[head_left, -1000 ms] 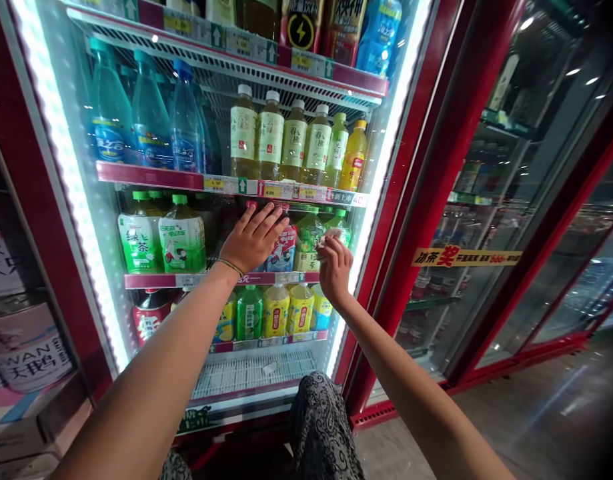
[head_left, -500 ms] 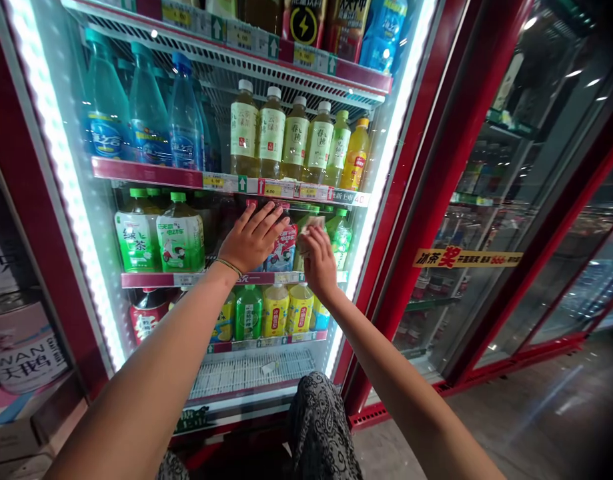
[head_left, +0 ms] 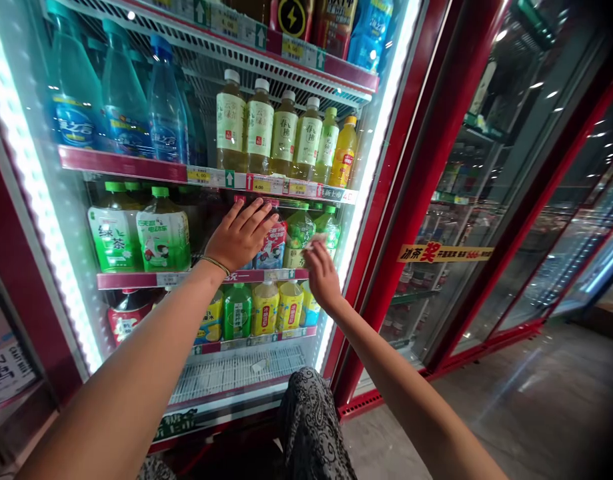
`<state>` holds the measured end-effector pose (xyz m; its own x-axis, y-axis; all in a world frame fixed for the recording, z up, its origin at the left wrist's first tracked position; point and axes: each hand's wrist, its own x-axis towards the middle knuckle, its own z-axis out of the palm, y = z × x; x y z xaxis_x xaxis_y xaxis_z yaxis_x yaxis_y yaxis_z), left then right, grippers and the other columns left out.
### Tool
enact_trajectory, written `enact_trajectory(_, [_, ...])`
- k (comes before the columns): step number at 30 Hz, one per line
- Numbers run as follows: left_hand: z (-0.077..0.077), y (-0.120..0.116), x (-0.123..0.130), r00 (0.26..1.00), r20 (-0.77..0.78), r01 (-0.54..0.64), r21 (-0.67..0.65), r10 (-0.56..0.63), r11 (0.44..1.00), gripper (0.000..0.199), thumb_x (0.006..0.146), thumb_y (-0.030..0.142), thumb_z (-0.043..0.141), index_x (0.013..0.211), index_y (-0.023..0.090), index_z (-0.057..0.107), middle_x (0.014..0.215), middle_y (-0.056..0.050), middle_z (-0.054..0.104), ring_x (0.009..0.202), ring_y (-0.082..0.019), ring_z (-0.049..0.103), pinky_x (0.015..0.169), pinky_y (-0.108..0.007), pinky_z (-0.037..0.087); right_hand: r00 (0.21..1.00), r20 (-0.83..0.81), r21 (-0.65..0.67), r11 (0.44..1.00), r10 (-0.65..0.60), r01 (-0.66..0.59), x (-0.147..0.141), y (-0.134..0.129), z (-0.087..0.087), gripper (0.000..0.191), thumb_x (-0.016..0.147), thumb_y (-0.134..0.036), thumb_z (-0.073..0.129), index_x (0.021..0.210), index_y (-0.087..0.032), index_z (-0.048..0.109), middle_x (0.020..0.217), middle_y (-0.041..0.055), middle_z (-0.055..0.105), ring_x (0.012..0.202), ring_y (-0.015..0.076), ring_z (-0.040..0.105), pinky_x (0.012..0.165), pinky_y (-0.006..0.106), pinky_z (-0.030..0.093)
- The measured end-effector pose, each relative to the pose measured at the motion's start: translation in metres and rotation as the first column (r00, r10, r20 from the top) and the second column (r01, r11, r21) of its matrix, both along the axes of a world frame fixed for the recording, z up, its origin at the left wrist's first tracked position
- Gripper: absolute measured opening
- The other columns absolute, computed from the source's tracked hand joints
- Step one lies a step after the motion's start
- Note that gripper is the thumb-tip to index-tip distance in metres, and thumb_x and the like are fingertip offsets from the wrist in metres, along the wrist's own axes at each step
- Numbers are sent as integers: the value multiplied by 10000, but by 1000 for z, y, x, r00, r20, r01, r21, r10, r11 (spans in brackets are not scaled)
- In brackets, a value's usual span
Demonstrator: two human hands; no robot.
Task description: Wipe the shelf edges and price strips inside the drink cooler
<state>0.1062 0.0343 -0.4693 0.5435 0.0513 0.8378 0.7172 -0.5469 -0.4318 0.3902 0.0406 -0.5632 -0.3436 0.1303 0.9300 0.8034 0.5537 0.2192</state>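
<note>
A thin yellowish band (head_left: 218, 264) circles the left wrist (head_left: 217, 256), and the legwear (head_left: 313, 420) is black-and-grey paisley.

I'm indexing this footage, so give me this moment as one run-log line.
left hand: spread open, nearest blue-and-red bottle | right hand: pinching pale cloth, green bottle beside | rest: yellow bottles on lower shelf
</note>
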Motion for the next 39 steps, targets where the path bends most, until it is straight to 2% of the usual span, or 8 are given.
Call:
enact_trajectory(4, [0, 0, 0, 1000, -3, -16, 36, 17, 999, 568, 995, 195, 508, 1557, 278, 472, 1584, -99, 525, 1531, -286, 411, 1306, -571, 279, 985, 175, -8, 1000, 3, -2, -3, 2, 9, 692, 1038, -114, 459, 1650, -350, 240, 1640, 50, 461, 1568, 238, 354, 1298, 534, 374])
enact_trajectory(10, [0, 0, -1, 1000, 7, -5, 7, 5, 1000, 580, 986, 186, 506, 1553, 302, 473, 1588, -84, 522, 1530, -283, 413, 1311, -572, 261, 899, -434, 55, 994, -60, 93, 11, 6, -8, 674, 1047, -141, 419, 1654, -358, 220, 1642, 114, 430, 1565, 273, 358, 1226, 586, 445])
enact_trajectory(13, [0, 0, 0, 1000, 18, 1, -8, -1, 1000, 572, 981, 193, 504, 1541, 309, 485, 1587, -77, 526, 1533, -279, 410, 1314, -569, 257, 960, -262, -7, 995, -96, 97, 8, -2, -30, 707, 1036, -97, 383, 1663, -351, 177, 1643, 114, 435, 1569, 254, 352, 1210, 550, 477])
enact_trajectory(17, [1, -2, 0, 999, 32, 14, -27, -14, 1000, 553, 985, 200, 500, 1525, 317, 505, 1573, -74, 542, 1525, -277, 423, 1310, -574, 264, 996, 27, -71, 993, -90, 92, 13, -5, -16, 674, 1031, -93, 414, 1646, -323, 263, 1637, 79, 463, 1579, 238, 330, 1308, 554, 328])
enact_trajectory(23, [2, -3, 0, 1000, 26, 12, -27, -11, 1000, 562, 981, 195, 501, 1529, 316, 500, 1559, -79, 556, 1515, -284, 439, 1300, -586, 277, 907, -396, -67, 990, -140, 123, 21, 0, -18, 713, 1028, -102, 380, 1678, -282, 148, 1683, 138, 372, 1589, 289, 303, 1252, 625, 376])
enact_trajectory(29, [3, -5, 0, 1000, 16, -17, -29, 17, 999, 552, 982, 209, 492, 1525, 308, 503, 1569, -84, 544, 1520, -287, 430, 1295, -593, 281, 994, 50, -131, 986, -101, 107, 19, -5, -19, 707, 1012, -82, 427, 1657, -316, 253, 1667, 62, 421, 1581, 244, 324, 1308, 547, 321])
enact_trajectory(35, [2, -3, 0, 1000, 19, -15, 5, 15, 1000, 552, 979, 200, 504, 1521, 304, 512, 1545, -89, 570, 1504, -289, 455, 1287, -586, 302, 874, -456, -78, 986, -167, 147, 16, -1, -19, 714, 1021, -98, 359, 1681, -256, 137, 1674, 150, 384, 1589, 291, 304, 1235, 632, 395])
enact_trajectory(39, [2, -4, 0, 1000, 20, -21, 6, 21, 1000, 554, 981, 204, 499, 1525, 308, 506, 1549, -88, 566, 1503, -286, 457, 1287, -584, 302, 992, -95, -130, 989, -86, 73, 3, -12, -20, 705, 1017, -89, 390, 1661, -320, 222, 1656, 76, 435, 1580, 245, 328, 1287, 573, 345])
